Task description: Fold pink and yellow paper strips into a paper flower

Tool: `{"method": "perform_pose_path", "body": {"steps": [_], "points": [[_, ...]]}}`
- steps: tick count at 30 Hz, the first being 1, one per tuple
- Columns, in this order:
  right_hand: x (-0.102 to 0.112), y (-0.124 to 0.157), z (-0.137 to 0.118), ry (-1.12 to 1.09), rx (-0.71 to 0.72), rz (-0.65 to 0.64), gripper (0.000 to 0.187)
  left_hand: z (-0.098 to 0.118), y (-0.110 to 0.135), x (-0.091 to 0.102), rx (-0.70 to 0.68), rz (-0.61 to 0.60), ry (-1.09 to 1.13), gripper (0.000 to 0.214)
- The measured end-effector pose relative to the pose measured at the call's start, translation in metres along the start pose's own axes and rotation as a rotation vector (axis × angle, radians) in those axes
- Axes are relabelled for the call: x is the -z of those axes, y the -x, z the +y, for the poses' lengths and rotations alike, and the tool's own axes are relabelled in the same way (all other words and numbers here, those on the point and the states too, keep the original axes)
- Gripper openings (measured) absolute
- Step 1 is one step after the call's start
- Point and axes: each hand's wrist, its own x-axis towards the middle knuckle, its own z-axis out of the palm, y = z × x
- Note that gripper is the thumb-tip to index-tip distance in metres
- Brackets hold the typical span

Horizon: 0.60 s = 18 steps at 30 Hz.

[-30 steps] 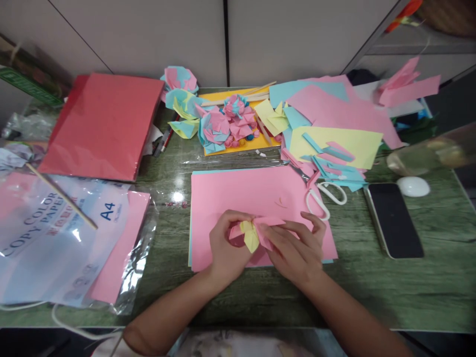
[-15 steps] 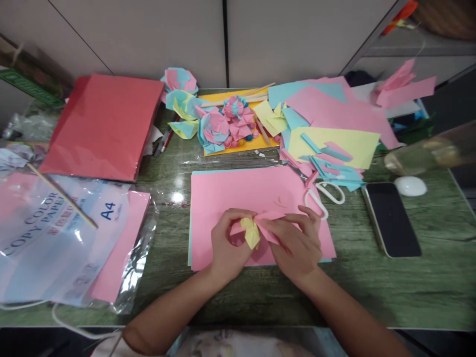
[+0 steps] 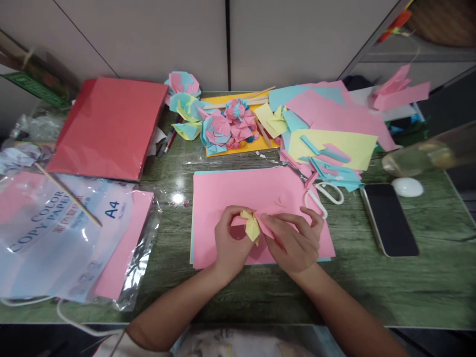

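My left hand [image 3: 229,241] and my right hand [image 3: 293,240] meet over a pink sheet [image 3: 245,193] lying on the green table. Between them they pinch a small folded paper piece [image 3: 253,226], yellow in the middle with pink flaps on either side. The left thumb and fingers close on its left end. The right fingers close on the pink flap at its right. White-handled scissors [image 3: 323,198] lie just beyond my right hand.
Folded paper flowers [image 3: 223,121] sit on an orange sheet at the back. Loose pink, yellow and blue sheets and strips [image 3: 330,134] lie back right. A phone [image 3: 388,219] and white mouse [image 3: 407,187] lie right. A red paper pack [image 3: 107,126] and an A4 pack [image 3: 63,238] lie left.
Both hands have shifted slightly up and right with the folded piece; my right fingers have drawn in closer on the pink flap.
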Motion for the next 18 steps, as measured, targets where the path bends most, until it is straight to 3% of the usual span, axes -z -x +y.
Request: {"method": "perform_pose_path", "body": {"steps": [6,18], "points": [[-0.0031,-0.001,0.0006,0.009,-0.035,0.001,0.017,-0.0018,-0.0011,-0.0016,0.037,0.007,0.041,0.022],[0.0002,-0.0012,-0.0032,0.047,0.061,0.004,0.023,-0.0007,-0.0016,-0.0027,-0.012,0.08,0.012,0.021]]}}
